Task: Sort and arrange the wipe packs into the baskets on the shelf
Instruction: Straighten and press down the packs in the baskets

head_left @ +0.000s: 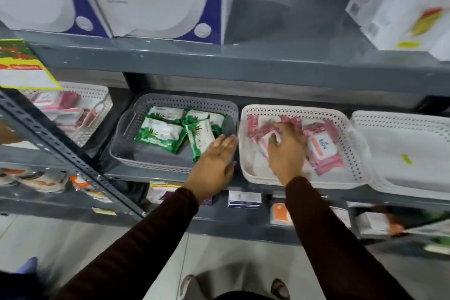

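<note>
A grey basket [126, 129] on the middle shelf holds several green wipe packs [160, 133]. Beside it on the right, a white basket [350, 153] holds several pink wipe packs [323, 148]. My left hand [214, 165] rests flat on the grey basket's front right corner, fingers apart, holding nothing. My right hand [287, 151] reaches into the white basket and lies over a pink and white pack [264, 143]; blur hides whether the fingers grip it.
Further right stands an empty white basket [401, 143]. Another white basket [97, 105] with pink packs sits at the left, behind a slanted grey upright [60, 151]. Large white boxes [155, 0] fill the shelf above. Small cartons lie on the shelf below.
</note>
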